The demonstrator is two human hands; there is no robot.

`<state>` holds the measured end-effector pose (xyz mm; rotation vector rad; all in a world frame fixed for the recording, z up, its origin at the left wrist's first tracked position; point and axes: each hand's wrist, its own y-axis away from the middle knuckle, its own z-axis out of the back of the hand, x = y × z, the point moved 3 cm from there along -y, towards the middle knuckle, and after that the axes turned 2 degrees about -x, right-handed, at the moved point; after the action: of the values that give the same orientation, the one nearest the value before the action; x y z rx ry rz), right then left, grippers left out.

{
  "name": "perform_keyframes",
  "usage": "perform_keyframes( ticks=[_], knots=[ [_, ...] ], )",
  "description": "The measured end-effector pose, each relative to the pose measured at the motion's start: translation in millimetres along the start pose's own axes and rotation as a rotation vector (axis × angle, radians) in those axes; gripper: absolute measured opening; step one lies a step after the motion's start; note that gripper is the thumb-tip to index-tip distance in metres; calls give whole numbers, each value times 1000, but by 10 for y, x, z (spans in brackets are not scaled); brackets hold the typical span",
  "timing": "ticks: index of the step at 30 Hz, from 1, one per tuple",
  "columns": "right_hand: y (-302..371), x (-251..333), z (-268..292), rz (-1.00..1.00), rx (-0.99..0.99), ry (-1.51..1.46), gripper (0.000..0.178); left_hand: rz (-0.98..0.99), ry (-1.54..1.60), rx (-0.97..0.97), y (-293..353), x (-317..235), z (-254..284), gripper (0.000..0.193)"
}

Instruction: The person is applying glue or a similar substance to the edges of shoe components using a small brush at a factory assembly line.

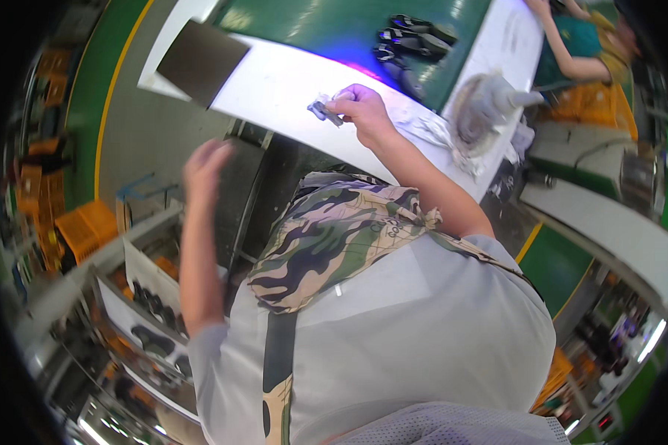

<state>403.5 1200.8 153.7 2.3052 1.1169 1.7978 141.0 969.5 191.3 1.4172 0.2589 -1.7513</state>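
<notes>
My right hand [365,113] is over the white table ledge, its thumb and fingers pinched on a small crumpled grey rag [322,110]. Whether anything else is inside the rag cannot be made out. My left hand [206,165] is raised off the left part of the ledge, smeared by motion, and its fingers do not show clearly. Beyond my right hand, several black strappy shoes [412,41] lie on a green conveyor belt [312,26]. A rumpled white cloth [423,126] lies on the ledge beside my right wrist.
A grey spouted container [493,96] stands on a round, stained base at the right. A dark flat board [202,63] lies across the ledge's left part. Racks with shoe parts [152,341] and orange crates [87,228] are at my left. Another person's arm [560,48] reaches in at upper right.
</notes>
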Motion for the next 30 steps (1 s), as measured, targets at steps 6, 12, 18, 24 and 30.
perform_keyframes(
  ticks=[6,12,18,24,30],
  knots=[
    [672,453,1288,164,-354,-106,22,505,297,743,-553,-355,-3297,71],
    [1464,508,2228,211,-679,-258,21,635,38,633,-1104,-193,-4441,59],
    [1505,354,2522,149,-762,-390,18,709,168,293,-1400,-613,-4942,46],
    [1070,719,2301,177,-576,-309,18,523,425,682,-2084,-746,-4544,33],
    [740,933,2128,216,-481,-219,17,47,670,1053,-1660,-1665,-3580,55]
  ],
)
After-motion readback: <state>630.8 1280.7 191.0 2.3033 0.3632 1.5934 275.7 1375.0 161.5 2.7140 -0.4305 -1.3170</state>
